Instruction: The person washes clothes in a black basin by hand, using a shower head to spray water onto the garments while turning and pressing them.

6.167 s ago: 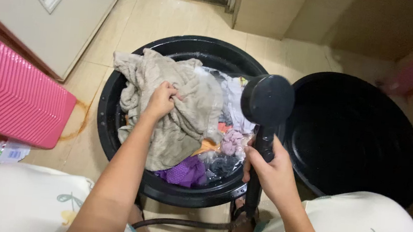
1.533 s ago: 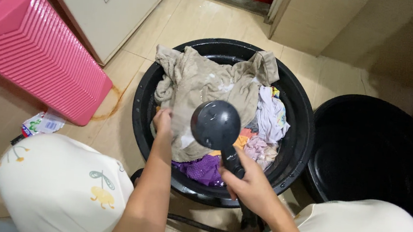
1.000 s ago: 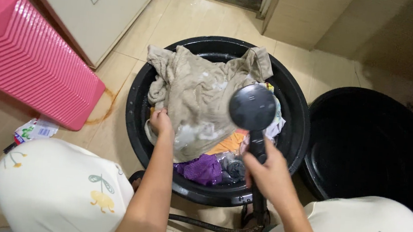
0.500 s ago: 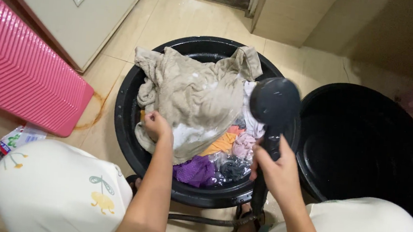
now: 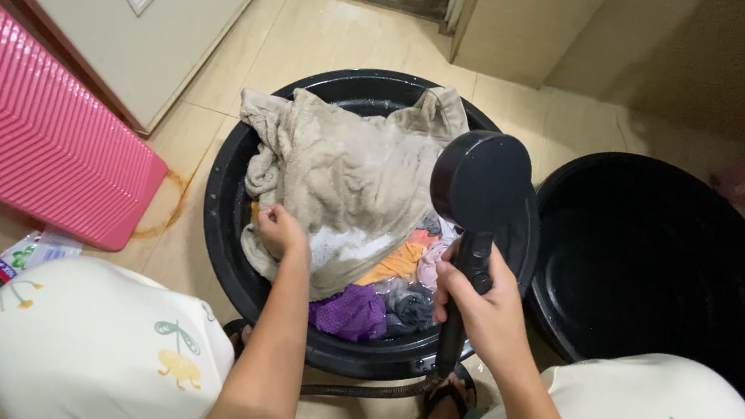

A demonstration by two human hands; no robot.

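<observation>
Gripping: left hand beige cloth, right hand shower head; cream-tiled floor.

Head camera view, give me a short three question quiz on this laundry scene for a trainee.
1. True or false: the right hand holds the black shower head by its handle.
2. What does the left hand grip? A) the beige garment B) the purple cloth C) the pink basket
3. Fill in: the black tub to the right of the laundry tub holds ____ clothes.

Key: 1 true. 2 A. 3 no.
</observation>
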